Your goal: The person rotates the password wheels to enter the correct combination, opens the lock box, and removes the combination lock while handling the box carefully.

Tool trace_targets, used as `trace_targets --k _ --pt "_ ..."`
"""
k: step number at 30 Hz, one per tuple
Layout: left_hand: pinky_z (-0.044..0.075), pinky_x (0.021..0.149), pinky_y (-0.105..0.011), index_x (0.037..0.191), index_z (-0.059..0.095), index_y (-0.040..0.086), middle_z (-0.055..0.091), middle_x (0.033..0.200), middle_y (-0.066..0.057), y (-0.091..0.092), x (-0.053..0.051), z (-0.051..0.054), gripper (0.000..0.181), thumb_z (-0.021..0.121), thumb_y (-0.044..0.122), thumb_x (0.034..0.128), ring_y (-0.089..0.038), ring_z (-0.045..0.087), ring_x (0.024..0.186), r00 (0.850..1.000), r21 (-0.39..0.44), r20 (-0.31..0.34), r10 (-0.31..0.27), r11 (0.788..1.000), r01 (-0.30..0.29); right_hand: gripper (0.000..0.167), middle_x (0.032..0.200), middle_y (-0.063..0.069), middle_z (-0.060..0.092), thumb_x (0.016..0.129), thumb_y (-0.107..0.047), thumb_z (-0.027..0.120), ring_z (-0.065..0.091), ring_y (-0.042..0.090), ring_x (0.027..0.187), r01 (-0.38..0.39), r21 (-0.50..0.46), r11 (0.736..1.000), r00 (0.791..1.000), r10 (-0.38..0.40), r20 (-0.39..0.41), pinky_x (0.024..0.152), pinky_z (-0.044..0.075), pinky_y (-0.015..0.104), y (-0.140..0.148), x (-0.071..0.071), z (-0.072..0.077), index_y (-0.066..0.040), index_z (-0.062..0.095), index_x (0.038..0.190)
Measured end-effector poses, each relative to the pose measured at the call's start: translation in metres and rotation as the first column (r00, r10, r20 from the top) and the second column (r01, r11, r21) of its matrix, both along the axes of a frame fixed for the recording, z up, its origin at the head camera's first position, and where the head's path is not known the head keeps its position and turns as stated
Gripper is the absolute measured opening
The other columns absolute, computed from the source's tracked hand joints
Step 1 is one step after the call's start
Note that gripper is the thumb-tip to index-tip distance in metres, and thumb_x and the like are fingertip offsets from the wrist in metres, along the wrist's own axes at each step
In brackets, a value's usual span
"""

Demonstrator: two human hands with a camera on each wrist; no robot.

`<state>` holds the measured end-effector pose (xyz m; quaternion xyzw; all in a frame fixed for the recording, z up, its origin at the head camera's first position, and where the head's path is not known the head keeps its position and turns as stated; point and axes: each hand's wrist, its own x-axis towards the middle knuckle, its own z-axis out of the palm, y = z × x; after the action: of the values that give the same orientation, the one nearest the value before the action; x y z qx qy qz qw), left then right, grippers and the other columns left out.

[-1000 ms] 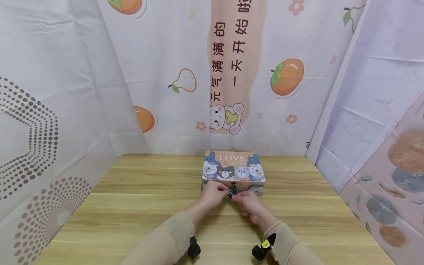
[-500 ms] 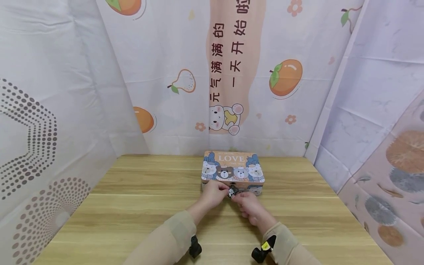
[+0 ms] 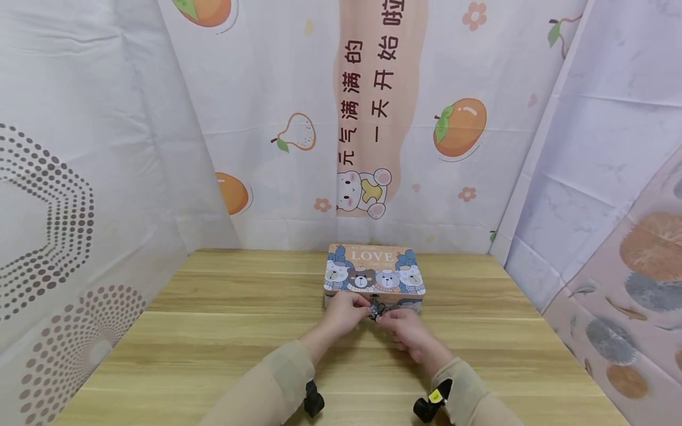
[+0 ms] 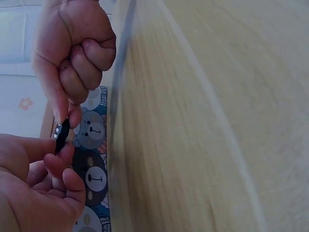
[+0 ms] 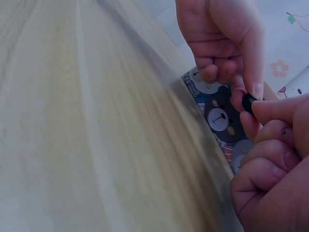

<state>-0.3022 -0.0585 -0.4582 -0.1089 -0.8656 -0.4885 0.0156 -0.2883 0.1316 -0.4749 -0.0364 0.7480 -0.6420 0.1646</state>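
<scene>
A small black padlock (image 3: 376, 310), with a row of pale marks along one side, is at the front latch of a tin box (image 3: 375, 269). My left hand (image 3: 343, 312) pinches its left side between thumb and fingertips. From the right, my right hand (image 3: 409, 331) pinches the lower end, its other fingers curled into the palm. Both wrist views show the padlock (image 4: 63, 134) between the two sets of fingertips, which cover much of it. Whether its shackle passes through the latch cannot be told. The box lid, printed with bears and "LOVE", is down.
The box stands near the back of a wooden table (image 3: 240, 296), close to a white curtain (image 3: 266, 195) printed with fruit. Patterned cloths hang at the left (image 3: 106, 177) and right (image 3: 597, 177). A small black camera is strapped at each wrist.
My right hand and wrist have shifted slightly right, and the padlock appears slightly turned. My left hand keeps nearly the same place. The box has not moved.
</scene>
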Motion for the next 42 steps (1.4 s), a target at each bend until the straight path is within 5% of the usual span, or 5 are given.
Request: trace_targets --k 7,26,35,42 --pt "0.051 0.069 -0.030 0.098 0.074 0.007 0.068 0.082 0.002 -0.002 0.004 0.012 0.010 0.074 0.013 0.0906 -0.013 0.061 0.077 0.994 0.072 0.086 -0.061 0.996 0.055 0.031 0.056 -0.008 0.036 0.093 -0.018 0.071 0.031 0.007 0.045 -0.039 0.074 0.996 0.997 0.043 -0.059 0.042 0.025 0.023 0.009 -0.002 0.015 0.011 0.069 0.104" --pt "0.043 0.055 -0.027 0.085 0.077 0.012 0.073 0.075 0.003 -0.028 0.015 0.041 0.015 0.069 0.018 0.0966 -0.013 0.056 0.060 0.969 0.025 0.111 -0.221 0.975 0.219 0.022 0.060 -0.004 0.038 0.098 -0.026 0.069 0.029 0.012 0.046 -0.166 0.284 0.944 0.958 0.222 -0.179 0.044 0.026 0.024 0.014 0.004 0.057 -0.006 0.078 0.100" --pt "0.034 0.048 -0.023 0.081 0.077 0.010 0.072 0.069 0.003 -0.049 0.024 0.036 0.021 0.067 0.018 0.0971 -0.008 0.046 0.051 0.953 -0.047 0.134 -0.271 0.959 0.279 0.024 0.058 -0.003 0.037 0.100 -0.024 0.065 0.030 0.013 0.047 -0.252 0.343 0.905 0.920 0.334 -0.205 0.045 0.026 0.026 0.000 0.010 0.056 -0.005 0.079 0.098" --pt "0.027 0.045 -0.021 0.085 0.078 0.010 0.073 0.071 -0.001 -0.063 0.032 0.024 0.018 0.066 0.016 0.0967 -0.006 0.038 0.047 0.929 -0.090 0.183 -0.322 0.935 0.342 0.019 0.078 0.003 0.063 0.097 -0.020 0.069 0.041 0.014 0.065 -0.295 0.376 0.879 0.886 0.399 -0.237 0.057 0.032 0.029 -0.013 0.012 0.046 -0.006 0.079 0.088"
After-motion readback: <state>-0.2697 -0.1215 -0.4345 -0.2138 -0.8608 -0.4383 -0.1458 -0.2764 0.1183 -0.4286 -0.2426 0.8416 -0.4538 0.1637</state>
